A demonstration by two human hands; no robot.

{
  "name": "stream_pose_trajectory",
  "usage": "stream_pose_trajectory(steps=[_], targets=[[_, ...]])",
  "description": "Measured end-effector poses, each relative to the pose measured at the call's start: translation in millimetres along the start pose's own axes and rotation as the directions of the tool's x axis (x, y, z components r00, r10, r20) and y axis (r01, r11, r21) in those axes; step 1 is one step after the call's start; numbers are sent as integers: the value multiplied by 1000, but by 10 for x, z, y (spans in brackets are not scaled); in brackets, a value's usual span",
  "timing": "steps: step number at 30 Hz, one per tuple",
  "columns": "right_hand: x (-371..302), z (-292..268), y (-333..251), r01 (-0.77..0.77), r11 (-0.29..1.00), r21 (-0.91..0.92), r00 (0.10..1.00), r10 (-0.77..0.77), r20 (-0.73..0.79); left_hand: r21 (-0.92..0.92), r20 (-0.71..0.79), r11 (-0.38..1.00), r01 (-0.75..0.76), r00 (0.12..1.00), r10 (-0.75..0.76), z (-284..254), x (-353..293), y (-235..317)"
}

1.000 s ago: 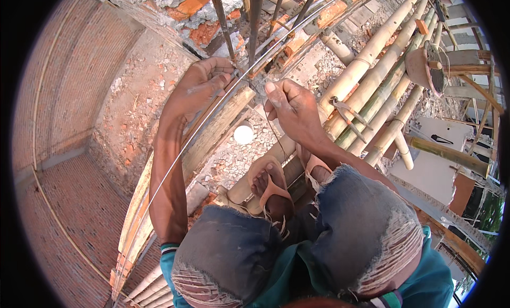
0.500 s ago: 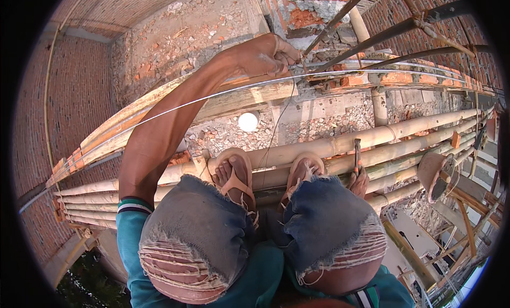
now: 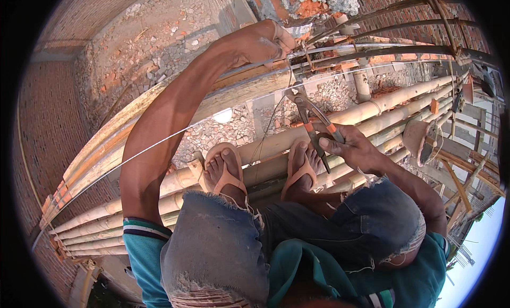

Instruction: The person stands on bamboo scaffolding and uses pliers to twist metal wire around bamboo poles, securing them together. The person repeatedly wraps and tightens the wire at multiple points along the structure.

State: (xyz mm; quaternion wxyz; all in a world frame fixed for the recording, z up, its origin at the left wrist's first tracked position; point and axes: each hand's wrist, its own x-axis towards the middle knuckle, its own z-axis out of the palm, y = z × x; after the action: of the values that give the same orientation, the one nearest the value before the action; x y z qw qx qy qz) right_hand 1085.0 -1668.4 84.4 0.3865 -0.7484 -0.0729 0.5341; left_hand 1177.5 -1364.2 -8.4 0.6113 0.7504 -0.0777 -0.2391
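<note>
The right hand (image 3: 345,144) wraps its fingers around the pincers (image 3: 308,127), up by the thin wire (image 3: 273,116), whose long tail hangs loose, uncut. The left hand's (image 3: 268,43) fingers curl near the rods (image 3: 382,53); I cannot tell their grip

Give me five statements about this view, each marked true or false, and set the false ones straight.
1. The right hand grips pincers with orange bands on the handles. True.
2. The left hand hangs down beside the sandals. False: it is raised, close to the end of a wooden beam.
3. A pale string crosses in front of the left forearm. True.
4. Both feet are bare. False: they wear sandals and stand on bamboo poles.
5. The sleeves are teal. True.
</note>
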Motion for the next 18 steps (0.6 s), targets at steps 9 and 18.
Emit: stream_pose_trajectory(steps=[9, 18], targets=[[244, 322, -620, -221, 661, 717, 973, 193, 122, -9, 34, 1000, -6, 999, 6, -14, 112, 55], [508, 797, -607, 5, 451, 893, 995, 85, -48, -65, 22, 997, -45, 999, 46, -27, 76, 54]])
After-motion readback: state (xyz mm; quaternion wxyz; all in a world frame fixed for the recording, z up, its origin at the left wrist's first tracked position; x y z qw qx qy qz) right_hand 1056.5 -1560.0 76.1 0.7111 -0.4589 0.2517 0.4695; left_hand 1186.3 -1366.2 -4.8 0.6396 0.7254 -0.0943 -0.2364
